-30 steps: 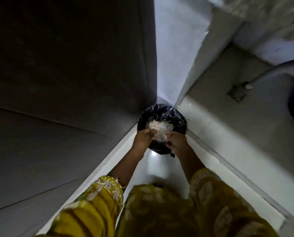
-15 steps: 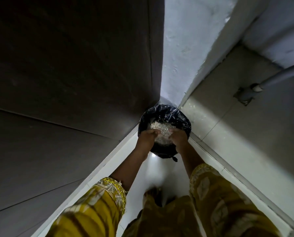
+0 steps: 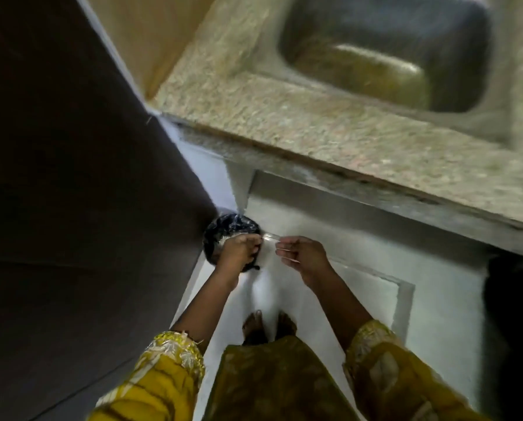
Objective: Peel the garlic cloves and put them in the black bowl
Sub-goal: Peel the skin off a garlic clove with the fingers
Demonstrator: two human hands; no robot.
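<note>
Garlic skins [image 3: 222,240]: seen in the bin [image 3: 223,224], under the left hand [image 3: 239,250].
Left hand: nearer, fingers curled; hold cannot be told.
Right hand [image 3: 302,253]: right of bin, curled; hold unclear.

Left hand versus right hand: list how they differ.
The left hand sits over the black-lined bin; the right hand hangs clear of it, above white floor. The left hand is nearer the dark panel, the right hand nearer the counter. Both show curled fingers.
</note>
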